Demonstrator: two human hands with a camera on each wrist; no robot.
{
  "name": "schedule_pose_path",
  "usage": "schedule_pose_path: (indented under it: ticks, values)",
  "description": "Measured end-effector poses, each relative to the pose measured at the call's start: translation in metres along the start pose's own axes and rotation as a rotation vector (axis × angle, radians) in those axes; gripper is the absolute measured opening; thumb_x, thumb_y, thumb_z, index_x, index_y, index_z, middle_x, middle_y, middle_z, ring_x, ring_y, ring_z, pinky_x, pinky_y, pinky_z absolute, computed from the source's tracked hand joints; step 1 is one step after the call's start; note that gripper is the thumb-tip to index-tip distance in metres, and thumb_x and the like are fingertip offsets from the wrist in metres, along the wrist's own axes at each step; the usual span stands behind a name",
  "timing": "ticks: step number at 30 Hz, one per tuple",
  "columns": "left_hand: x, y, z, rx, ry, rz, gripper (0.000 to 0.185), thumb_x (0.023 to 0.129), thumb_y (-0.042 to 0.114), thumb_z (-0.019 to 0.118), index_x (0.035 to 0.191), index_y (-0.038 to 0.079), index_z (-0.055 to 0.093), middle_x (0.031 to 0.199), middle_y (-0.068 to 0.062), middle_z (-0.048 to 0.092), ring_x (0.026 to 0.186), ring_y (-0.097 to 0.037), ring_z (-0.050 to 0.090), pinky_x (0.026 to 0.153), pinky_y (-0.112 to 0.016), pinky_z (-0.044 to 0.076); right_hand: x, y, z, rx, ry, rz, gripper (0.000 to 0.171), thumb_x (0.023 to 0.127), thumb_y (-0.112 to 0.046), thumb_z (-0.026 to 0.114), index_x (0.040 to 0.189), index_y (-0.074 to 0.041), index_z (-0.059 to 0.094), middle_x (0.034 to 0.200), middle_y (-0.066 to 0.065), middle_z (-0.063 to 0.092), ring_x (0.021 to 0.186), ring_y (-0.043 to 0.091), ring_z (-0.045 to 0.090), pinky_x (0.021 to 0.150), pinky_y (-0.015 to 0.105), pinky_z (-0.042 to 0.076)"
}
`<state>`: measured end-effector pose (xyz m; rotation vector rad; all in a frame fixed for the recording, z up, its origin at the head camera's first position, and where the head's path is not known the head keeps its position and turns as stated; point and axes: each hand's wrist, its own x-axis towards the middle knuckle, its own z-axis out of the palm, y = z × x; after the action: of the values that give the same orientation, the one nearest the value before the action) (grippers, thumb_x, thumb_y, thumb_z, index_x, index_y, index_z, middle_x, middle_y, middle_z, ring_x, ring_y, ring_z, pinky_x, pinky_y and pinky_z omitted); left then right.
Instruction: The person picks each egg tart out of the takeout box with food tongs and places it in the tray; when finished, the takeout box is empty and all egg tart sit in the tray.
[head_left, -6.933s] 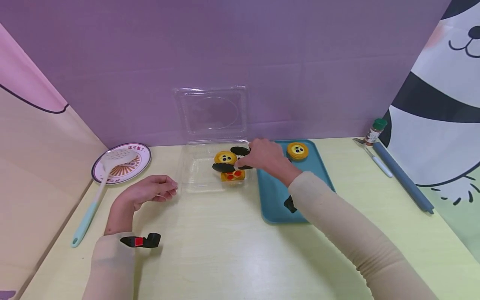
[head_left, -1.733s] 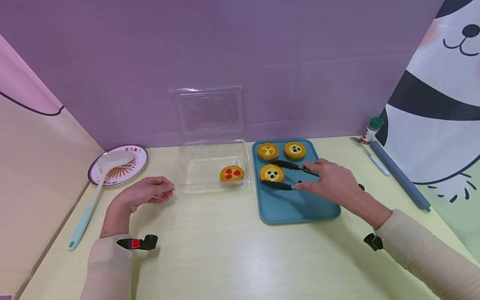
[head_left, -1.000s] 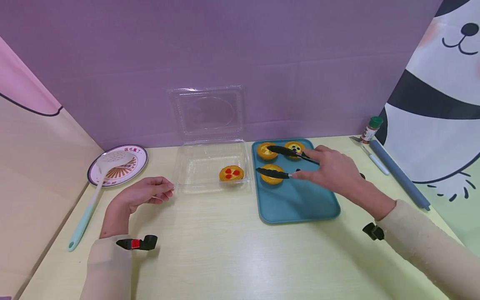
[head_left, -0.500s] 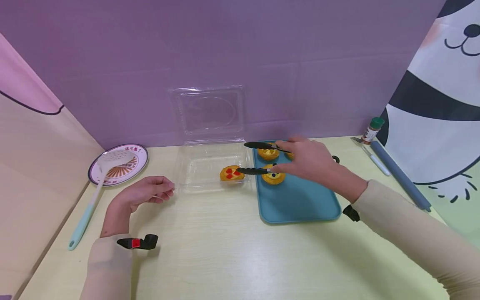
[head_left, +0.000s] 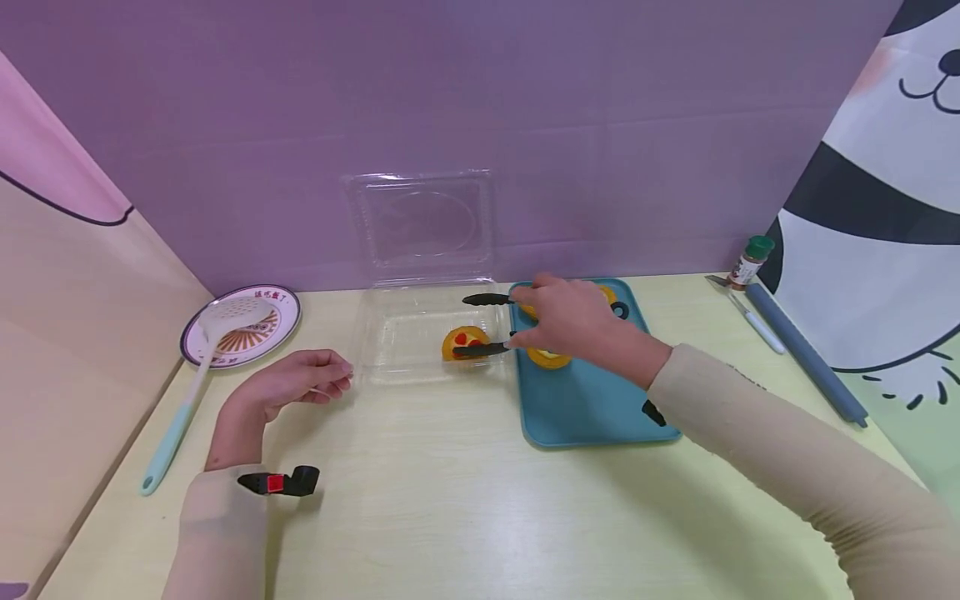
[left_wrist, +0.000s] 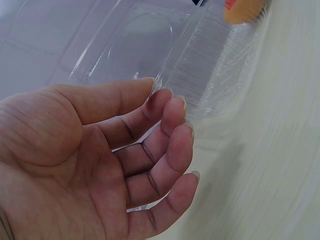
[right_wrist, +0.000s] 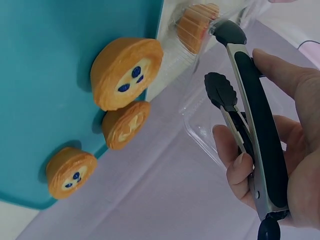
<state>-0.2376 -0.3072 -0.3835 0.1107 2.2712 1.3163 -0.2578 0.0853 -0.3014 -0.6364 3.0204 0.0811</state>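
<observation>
My right hand (head_left: 566, 315) grips black-and-metal tongs (right_wrist: 262, 130). Their two tips are spread over the right part of a clear plastic container (head_left: 397, 367). In the head view, the nearer tip overlaps the one egg tart (head_left: 459, 338) in there, topped with red pieces; contact cannot be told. At the container's left edge my left hand (head_left: 292, 387) pinches the rim between thumb and index finger; the other fingers are loosely bent. The blue tray (head_left: 592, 417) bears three tarts, including a blueberry tart (right_wrist: 125, 75), a smaller one (right_wrist: 125, 125) and another blueberry tart (right_wrist: 71, 172).
The container's lid (head_left: 423, 221) stands raised against the purple backdrop. At left a skimmer (head_left: 176, 437) lies on a patterned plate (head_left: 281, 321). At right are a green-capped bottle (head_left: 748, 265), a knife (head_left: 765, 332) and a grey-blue rod (head_left: 810, 354).
Tarts that were in the container 6.9 s ago now sit on the tray. The right hand has lifted the tongs off a tart there and moved left over the container. The left hand stays put.
</observation>
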Motion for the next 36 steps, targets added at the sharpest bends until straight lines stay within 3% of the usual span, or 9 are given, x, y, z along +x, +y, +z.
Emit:
schedule_pose_path:
  ticks: [8, 13, 20, 28, 36]
  values:
    - [0.001, 0.000, 0.001, -0.011, -0.011, 0.011, 0.033, 0.103, 0.027, 0.056, 0.115, -0.003, 0.057, 0.098, -0.003, 0.065, 0.090, -0.018, 0.062, 0.085, -0.030, 0.054, 0.015, -0.004, 0.010, 0.036, 0.026, -0.015, 0.076, 0.086, -0.061, 0.069, 0.149, -0.024, 0.049, 0.143, 0.009, 0.054, 0.120, 0.027, 0.060, 0.090, 0.044, 0.056]
    - [0.002, 0.001, 0.001, -0.005, -0.011, 0.014, 0.034, 0.103, 0.026, 0.055, 0.117, -0.005, 0.056, 0.099, -0.005, 0.064, 0.090, -0.019, 0.062, 0.084, -0.030, 0.054, 0.024, -0.005, 0.015, 0.050, 0.048, 0.002, 0.077, 0.086, -0.063, 0.068, 0.149, -0.024, 0.048, 0.138, 0.009, 0.057, 0.112, 0.026, 0.062, 0.086, 0.042, 0.056]
    - [0.003, 0.000, 0.001, -0.006, -0.009, 0.010, 0.033, 0.104, 0.026, 0.055, 0.118, -0.004, 0.056, 0.099, -0.004, 0.064, 0.091, -0.019, 0.062, 0.084, -0.030, 0.054, 0.034, -0.007, 0.022, 0.086, 0.044, 0.051, 0.079, 0.087, -0.066, 0.065, 0.153, -0.028, 0.042, 0.145, 0.007, 0.053, 0.116, 0.030, 0.061, 0.088, 0.043, 0.055]
    - [0.002, -0.002, 0.000, -0.010, -0.008, 0.015, 0.032, 0.103, 0.026, 0.055, 0.116, -0.003, 0.057, 0.098, -0.003, 0.065, 0.090, -0.018, 0.062, 0.084, -0.030, 0.054, 0.034, -0.010, 0.023, 0.147, 0.048, 0.081, 0.082, 0.084, -0.070, 0.065, 0.152, -0.030, 0.044, 0.143, 0.007, 0.054, 0.098, 0.028, 0.063, 0.075, 0.038, 0.055]
    - [0.001, -0.003, -0.001, -0.005, 0.001, 0.003, 0.035, 0.103, 0.027, 0.056, 0.117, -0.005, 0.056, 0.100, -0.006, 0.065, 0.091, -0.020, 0.063, 0.085, -0.030, 0.054, 0.031, -0.011, 0.022, 0.195, -0.004, 0.093, 0.087, 0.080, -0.072, 0.068, 0.151, -0.027, 0.045, 0.142, 0.007, 0.055, 0.085, 0.024, 0.062, 0.060, 0.033, 0.049]
